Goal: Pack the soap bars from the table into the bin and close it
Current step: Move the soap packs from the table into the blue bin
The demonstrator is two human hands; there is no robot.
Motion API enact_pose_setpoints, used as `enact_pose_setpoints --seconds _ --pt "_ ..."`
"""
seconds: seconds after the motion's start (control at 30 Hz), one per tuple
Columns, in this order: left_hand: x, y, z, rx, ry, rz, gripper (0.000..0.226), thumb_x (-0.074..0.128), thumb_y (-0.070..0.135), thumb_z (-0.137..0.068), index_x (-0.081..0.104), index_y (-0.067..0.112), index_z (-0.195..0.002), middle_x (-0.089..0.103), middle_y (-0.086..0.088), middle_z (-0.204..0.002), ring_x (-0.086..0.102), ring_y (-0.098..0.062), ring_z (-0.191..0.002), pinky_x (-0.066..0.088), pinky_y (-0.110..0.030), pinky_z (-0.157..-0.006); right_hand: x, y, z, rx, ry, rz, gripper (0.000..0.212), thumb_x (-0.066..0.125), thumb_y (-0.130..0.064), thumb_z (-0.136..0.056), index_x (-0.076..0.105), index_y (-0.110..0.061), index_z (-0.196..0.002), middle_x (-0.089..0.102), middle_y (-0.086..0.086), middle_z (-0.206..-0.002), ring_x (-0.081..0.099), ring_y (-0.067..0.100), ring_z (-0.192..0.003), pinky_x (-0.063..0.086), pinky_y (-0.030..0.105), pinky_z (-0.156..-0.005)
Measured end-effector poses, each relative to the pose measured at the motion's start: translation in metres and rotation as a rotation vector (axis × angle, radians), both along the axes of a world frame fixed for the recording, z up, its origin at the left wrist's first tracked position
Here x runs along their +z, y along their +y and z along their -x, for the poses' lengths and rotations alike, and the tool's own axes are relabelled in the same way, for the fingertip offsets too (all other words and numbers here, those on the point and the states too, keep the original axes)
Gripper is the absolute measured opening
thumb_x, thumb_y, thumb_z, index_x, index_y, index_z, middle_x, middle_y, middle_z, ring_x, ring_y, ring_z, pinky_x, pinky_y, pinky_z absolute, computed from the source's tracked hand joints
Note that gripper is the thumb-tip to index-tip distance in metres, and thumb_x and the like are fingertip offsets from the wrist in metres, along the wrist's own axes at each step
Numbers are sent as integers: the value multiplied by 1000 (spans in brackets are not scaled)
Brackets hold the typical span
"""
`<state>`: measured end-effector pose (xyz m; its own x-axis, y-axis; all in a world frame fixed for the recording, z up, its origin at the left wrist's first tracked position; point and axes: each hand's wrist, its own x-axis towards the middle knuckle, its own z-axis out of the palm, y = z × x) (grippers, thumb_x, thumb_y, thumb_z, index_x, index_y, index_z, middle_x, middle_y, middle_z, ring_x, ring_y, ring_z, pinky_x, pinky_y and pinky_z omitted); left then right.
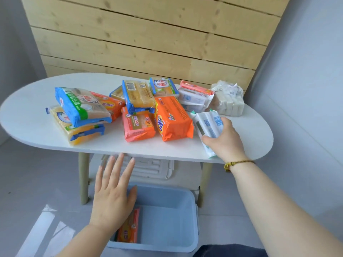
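Right hand [225, 140] grips white soap [208, 125], front-right edge of table [37, 130] | left hand [113, 191] flat, empty, over bin [167, 219] | seemingly one bar [130, 229] inside

Bright, soft daylight all round, glare patches on the floor [50, 225] lower left, left hand [112, 193] slightly blurred, edges bowing wide-angle.

A white oval table [46, 130] on pale wooden legs [83, 182] stands across the middle. On the far side, a panel of light pine planks [148, 34] rises behind it. Pale grey walls [306, 71] flank the panel left and right. The grey floor [37, 173] is glossy, with bright light patches [46, 225] at near left.
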<state>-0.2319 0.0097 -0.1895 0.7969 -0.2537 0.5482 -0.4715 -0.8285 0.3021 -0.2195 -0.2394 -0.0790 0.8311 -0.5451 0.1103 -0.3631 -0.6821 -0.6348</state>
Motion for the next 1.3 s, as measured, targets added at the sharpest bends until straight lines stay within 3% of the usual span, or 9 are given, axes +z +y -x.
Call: enact_pose_setpoints --seconds 0.13,0.2,0.33,0.47,0.6,0.73,0.9,1.07,1.3 --pt "-48 8 20 51 314 65 60 41 33 -75 44 8 -130 45 -27 -135 33 -39 -131 21 -50 -110 -26 36 59 -3 -247 -101 74 74 -20 -68 38 -19 -132 54 -3 -118 49 20 -111 43 35 -95" --pt "-66 12 23 101 552 46 63 43 35 -79 35 13 -137 31 -19 -147 24 -36 -138 17 -53 -112 -50 58 85 2 -266 -125 80 75 -24 -64 36 -24 -134 46 -13 -113 43 5 -104 39 25 -89" --pt "-103 23 18 197 841 13 62 40 35 -93 5 24 -143 5 -5 -156 6 -25 -143 11 -46 -115 -119 95 105 72 37 -162 87 73 -29 -68 25 -26 -141 44 -10 -124 42 8 -116 36 17 -87" --pt "-128 25 12 227 1012 146 66 47 25 -91 8 16 -144 16 -9 -154 23 -32 -137 28 -49 -108 -186 113 90 89 403 -195 87 66 -32 -77 12 -22 -144 40 0 -135 38 18 -124 41 28 -94" --pt "-146 22 -5 294 1076 335 67 56 11 -86 18 10 -142 33 -16 -146 37 -37 -128 36 -49 -103 -233 113 62 32 571 -297 89 64 -27 -79 5 -20 -145 40 8 -134 37 25 -126 41 32 -96" --pt "-159 19 -23 393 1058 382 53 45 5 -90 27 13 -139 50 -20 -132 49 -41 -115 37 -39 -87 -266 107 30 40 673 -320 90 62 -21 -80 1 -19 -146 35 12 -136 33 29 -128 37 34 -100" --pt "-165 7 -21 451 1018 423 49 41 9 -91 30 20 -137 54 -17 -128 51 -40 -110 36 -37 -81 -294 112 9 -20 814 -447 98 65 -22 -81 -9 -21 -146 31 15 -142 34 31 -130 35 38 -105" --pt "-167 5 -18 440 1013 445 45 40 9 -92 33 21 -135 56 -11 -125 52 -36 -106 34 -33 -78 -313 112 1 21 901 -355 103 66 -18 -82 -15 -28 -145 28 12 -143 34 30 -129 38 45 -105" --pt "-169 7 -20 384 985 488 44 41 8 -92 34 19 -134 56 -9 -124 51 -25 -95 35 -32 -78 -336 122 -9 169 1102 -427 106 66 -12 -82 -18 -33 -143 0 11 -154 27 33 -137 35 43 -107"
